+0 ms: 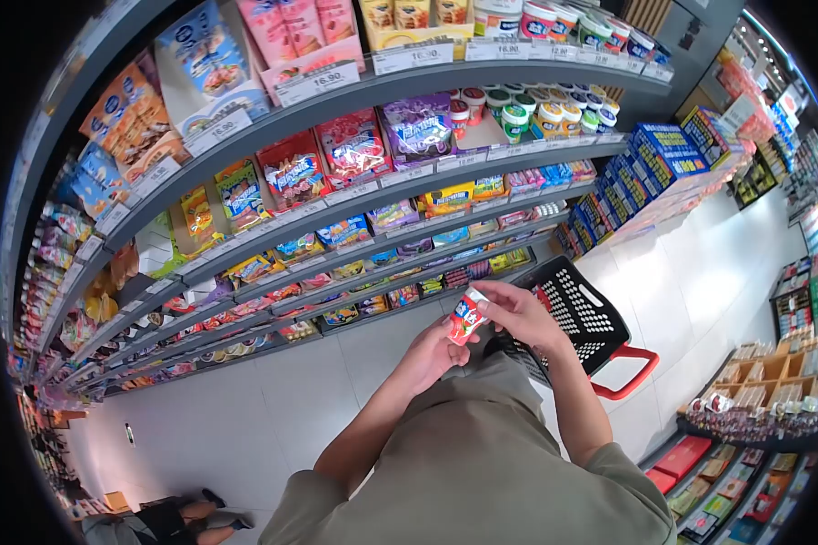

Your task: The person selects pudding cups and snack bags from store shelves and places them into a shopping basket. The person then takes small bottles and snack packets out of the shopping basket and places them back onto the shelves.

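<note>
Left hand near and right hand far both grip the red tub, likely light, stiff, best held round its sides.

Grey store shelves hold bright packets, with white price labels along the edges. Blue boxes stand stacked near the shelves' right end. Another person's legs show against the pale floor, lower left.
</note>
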A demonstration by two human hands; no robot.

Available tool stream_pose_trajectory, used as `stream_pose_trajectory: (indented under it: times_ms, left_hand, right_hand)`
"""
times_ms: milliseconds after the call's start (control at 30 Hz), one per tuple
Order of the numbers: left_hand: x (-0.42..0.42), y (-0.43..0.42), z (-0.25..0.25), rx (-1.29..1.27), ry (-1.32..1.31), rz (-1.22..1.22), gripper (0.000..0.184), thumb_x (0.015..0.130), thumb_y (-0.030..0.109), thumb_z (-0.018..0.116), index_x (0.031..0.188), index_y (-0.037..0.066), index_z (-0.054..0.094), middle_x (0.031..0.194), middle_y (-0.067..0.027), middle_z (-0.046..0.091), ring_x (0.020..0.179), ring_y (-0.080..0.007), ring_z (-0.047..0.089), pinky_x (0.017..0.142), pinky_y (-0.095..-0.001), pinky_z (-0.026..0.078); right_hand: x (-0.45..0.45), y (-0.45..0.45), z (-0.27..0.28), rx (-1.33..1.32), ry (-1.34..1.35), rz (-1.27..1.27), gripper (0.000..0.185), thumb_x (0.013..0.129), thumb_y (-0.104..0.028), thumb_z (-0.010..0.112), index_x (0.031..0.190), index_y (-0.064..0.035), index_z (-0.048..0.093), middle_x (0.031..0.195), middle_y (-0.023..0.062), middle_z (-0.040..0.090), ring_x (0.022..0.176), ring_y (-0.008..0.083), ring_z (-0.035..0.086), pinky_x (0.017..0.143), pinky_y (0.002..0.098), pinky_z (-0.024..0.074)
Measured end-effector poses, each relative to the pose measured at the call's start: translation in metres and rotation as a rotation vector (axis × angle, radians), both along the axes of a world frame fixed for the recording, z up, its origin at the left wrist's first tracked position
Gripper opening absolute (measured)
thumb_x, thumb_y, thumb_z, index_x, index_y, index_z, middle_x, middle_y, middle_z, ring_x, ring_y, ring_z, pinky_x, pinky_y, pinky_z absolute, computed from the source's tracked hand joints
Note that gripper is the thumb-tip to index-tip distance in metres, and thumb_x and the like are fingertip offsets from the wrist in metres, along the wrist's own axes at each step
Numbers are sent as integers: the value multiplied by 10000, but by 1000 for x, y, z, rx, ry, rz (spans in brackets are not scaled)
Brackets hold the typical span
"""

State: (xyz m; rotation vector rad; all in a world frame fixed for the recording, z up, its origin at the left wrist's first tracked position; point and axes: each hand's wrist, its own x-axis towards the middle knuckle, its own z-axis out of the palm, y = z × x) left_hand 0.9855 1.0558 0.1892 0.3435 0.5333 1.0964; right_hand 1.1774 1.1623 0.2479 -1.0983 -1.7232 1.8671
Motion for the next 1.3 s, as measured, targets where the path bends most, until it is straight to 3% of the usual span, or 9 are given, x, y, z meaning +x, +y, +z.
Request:
stream_pose_trajectory:
  times_ms: [167,233,400,567,667,900,1067,1133,1300]
  left_hand:
    - [-3,-15,-1,14,66,82,470,1011,396,478,1369,96,436,1108,-103,643,806,-183,615,720,-298,467]
    - [-1,-25,3,47,375,162,489,1025,404,451,1389,81,405,1155,-111,636,902,-205,652,768,-301,487]
    - [-20,-50,-46,-119,531,93,520,1021,426,460,1400,79,379,1128,-129,647,920,-211,666,792,-305,501]
    - [-23,-80,-86,-301,687,91,484,995,444,519,1312,82,471,1054,-133,660,854,-200,663,776,-289,500]
    - [-24,-93,-107,-385,757,151,437,978,397,573,1253,68,491,1025,-141,664,832,-197,659,762,-289,507]
    - [-21,-114,-160,-536,776,196,493,950,391,607,1264,31,486,1036,-174,662,835,-228,662,767,-347,535]
    - [-18,-120,-174,-582,758,224,482,951,372,604,1246,5,498,1016,-183,673,828,-236,666,751,-353,544]
    - [-17,-121,-178,-597,759,278,429,934,326,635,1180,-10,533,922,-160,684,726,-192,651,653,-317,546]
    - [-18,-129,-188,-639,800,255,441,936,325,622,1200,-15,525,966,-176,681,761,-221,663,680,-339,554]
  right_hand:
    - [-17,4,-1,17,-32,36,459,911,-248,702,1300,-39,581,994,1,677,832,44,577,698,219,470]
    - [-20,19,0,259,-36,100,416,872,-206,741,1232,-30,628,989,17,685,846,55,592,723,230,483]
    - [-26,117,69,651,-8,-219,382,817,-241,779,1119,-37,664,968,57,714,839,80,635,737,252,512]
    - [-40,231,109,890,-76,-331,534,760,-336,782,1166,-18,643,1044,137,719,945,213,703,826,320,528]
    - [-50,259,110,1095,-392,-240,633,700,-423,744,1200,-51,635,1059,214,690,988,368,664,884,420,519]
    - [-64,291,85,1177,-566,-61,660,702,-438,747,1228,-57,634,1041,232,687,1019,367,651,915,423,509]
    - [-70,295,78,1226,-655,-51,651,699,-443,744,1240,-96,642,1058,218,689,1024,353,652,926,408,510]
    - [-72,298,76,1230,-673,-50,640,697,-442,742,1237,-111,649,1063,211,691,1022,346,654,926,406,513]
    - [-76,307,71,1214,-713,64,608,698,-432,732,1226,-138,661,1066,192,694,1008,327,663,910,406,525]
